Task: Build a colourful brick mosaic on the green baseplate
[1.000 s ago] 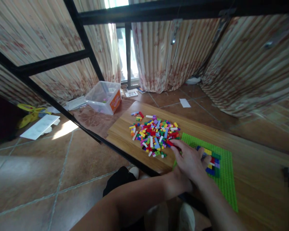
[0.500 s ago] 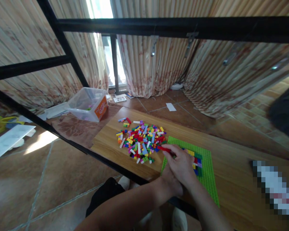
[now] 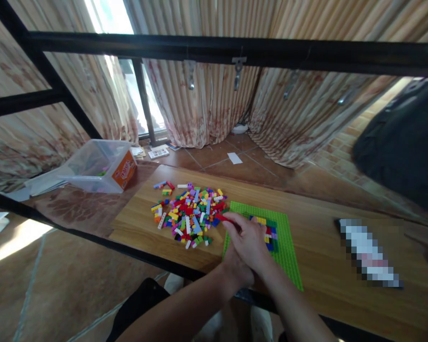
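Just past the right hand's fingertips, on the side toward the pile, a long red brick sticks out, pinched between thumb and fingers. The right hand crosses over the left hand, which lies beneath it, mostly hidden, so whether it is open or closed I cannot tell. Under both hands is the green baseplate; just right of the right hand, partly covered by it, a multicoloured build sits on the plate. The table spreads below and around the hands. Well beyond them, to the left, stands a clear box.
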### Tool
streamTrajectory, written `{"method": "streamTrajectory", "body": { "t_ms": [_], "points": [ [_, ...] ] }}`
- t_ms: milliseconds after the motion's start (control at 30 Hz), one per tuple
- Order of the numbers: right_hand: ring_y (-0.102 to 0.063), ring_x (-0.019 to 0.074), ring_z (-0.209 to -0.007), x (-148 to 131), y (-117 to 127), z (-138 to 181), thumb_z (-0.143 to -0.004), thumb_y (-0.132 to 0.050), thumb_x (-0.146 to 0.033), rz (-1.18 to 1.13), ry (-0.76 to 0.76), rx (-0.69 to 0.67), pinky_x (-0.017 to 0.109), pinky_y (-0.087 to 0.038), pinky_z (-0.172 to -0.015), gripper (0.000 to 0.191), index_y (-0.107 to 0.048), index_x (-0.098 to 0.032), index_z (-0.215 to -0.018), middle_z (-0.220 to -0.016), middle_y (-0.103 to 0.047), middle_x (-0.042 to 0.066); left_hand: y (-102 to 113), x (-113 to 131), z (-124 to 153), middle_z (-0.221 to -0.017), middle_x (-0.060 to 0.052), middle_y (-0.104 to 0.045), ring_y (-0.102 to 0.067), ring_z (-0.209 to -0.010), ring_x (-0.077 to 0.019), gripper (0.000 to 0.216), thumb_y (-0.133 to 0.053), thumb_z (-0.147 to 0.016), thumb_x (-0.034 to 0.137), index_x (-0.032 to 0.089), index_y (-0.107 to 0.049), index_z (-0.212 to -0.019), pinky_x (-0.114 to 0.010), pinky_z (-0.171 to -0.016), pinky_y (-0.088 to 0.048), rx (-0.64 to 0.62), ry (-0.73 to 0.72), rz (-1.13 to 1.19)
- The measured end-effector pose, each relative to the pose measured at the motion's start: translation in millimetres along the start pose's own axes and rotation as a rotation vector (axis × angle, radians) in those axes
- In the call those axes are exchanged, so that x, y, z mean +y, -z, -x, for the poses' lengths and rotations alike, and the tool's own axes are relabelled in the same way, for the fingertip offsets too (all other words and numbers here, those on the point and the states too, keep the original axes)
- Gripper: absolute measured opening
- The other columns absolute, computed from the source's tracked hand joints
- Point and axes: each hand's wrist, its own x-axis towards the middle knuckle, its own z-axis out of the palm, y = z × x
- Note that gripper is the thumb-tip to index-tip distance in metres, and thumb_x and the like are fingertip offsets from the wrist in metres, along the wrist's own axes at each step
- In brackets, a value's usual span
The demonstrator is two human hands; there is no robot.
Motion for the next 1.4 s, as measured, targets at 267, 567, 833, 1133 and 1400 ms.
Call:
{"method": "streamTrajectory", "body": {
  "t_ms": [267, 567, 833, 1133, 1400],
  "points": [
    [-0.069, 0.0202, -0.074, 23, 20, -8, -0.095, -0.041, -0.040, -0.162, -0.030, -0.034, 0.032, -0.051, -0.070, 0.035, -0.067, -0.022, -0.109, -0.083, -0.074, 0.006, 4, 0, -8, -0.146, -0.012, -0.047, -0.029, -0.141, -0.0330, 0.058, -0.050, -0.088, 0.031, 0.018, -0.041, -0.144, -0.060, -0.116, -0.022, -0.060, 0.032, -0.028],
    [-0.064, 0.0179, -0.061, 64, 59, -19, -0.092, -0.040, -0.056, -0.170, -0.230, 0.243, 0.031, -0.049, -0.061, 0.047, -0.065, -0.017, -0.088, -0.073, -0.070, 0.007, 35, 5, -26, -0.156, -0.016, -0.030, -0.032, -0.142, -0.0279, 0.067, -0.049, -0.091, 0.033, 0.014, -0.025, -0.150, -0.053, -0.115, -0.028, -0.229, 0.236, 0.067],
    [-0.063, 0.0194, -0.078, 105, 88, -11, -0.085, -0.055, -0.051, -0.100, -0.160, 0.181, 0.032, -0.049, -0.068, 0.037, -0.070, -0.018, -0.076, -0.085, -0.069, 0.008, 45, -5, -33, -0.155, -0.018, -0.032, -0.033, -0.141, -0.0279, 0.066, -0.049, -0.090, 0.028, 0.010, -0.025, -0.148, -0.045, -0.115, -0.031, -0.206, 0.274, 0.079],
    [-0.061, 0.0216, -0.097, 133, 72, 6, -0.082, -0.061, -0.048, -0.087, -0.121, 0.005, 0.038, -0.049, -0.085, 0.029, -0.073, -0.022, -0.078, -0.102, -0.064, 0.007, 43, -3, -37, -0.154, -0.017, -0.034, -0.039, -0.137, -0.0295, 0.063, -0.049, -0.090, 0.030, 0.012, -0.029, -0.147, -0.047, -0.112, -0.034, -0.206, 0.269, 0.015],
    [-0.061, 0.0229, -0.098, 131, 62, 8, -0.084, -0.057, -0.049, -0.060, -0.127, 0.047, 0.040, -0.048, -0.086, 0.031, -0.067, -0.021, -0.076, -0.102, -0.064, 0.008, 40, -3, -35, -0.153, -0.016, -0.035, -0.044, -0.133, -0.0293, 0.055, -0.048, -0.092, 0.030, 0.019, -0.037, -0.145, -0.048, -0.109, -0.036, -0.214, 0.246, -0.038]
  ]
}}
